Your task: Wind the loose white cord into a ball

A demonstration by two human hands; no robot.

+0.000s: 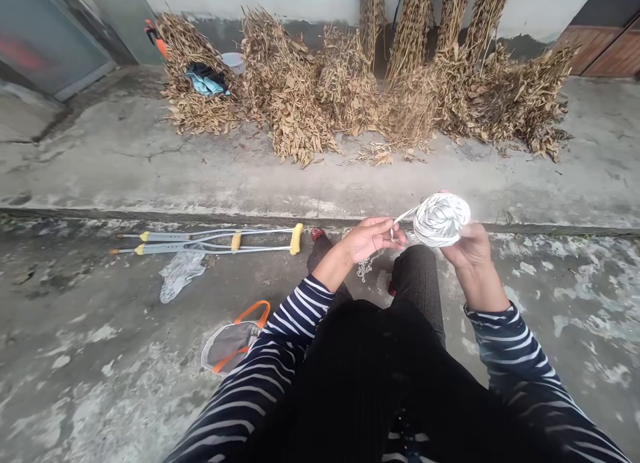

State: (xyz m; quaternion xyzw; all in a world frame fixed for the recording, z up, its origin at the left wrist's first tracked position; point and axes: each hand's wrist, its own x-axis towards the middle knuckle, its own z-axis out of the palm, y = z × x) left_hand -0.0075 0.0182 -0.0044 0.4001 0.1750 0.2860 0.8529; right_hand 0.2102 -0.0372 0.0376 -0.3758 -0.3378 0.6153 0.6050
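A wound ball of white cord (440, 220) rests in my right hand (470, 248), whose fingers wrap behind and under it. From the ball's left side a short strand runs to my left hand (373, 240), where thumb and fingers pinch it. Both hands are raised in front of my knees, a small gap apart. Below my left hand a small pale chain-like thing (365, 270) shows; whether it hangs or lies on the ground I cannot tell.
Crutches (215, 242) with yellow pads lie on the ground at left, beside a clear plastic bag (183, 275). Nearer stands a grey bag with orange handles (227, 346). Beyond a low concrete step (200, 176), dried plant bundles (300, 96) lean against the wall.
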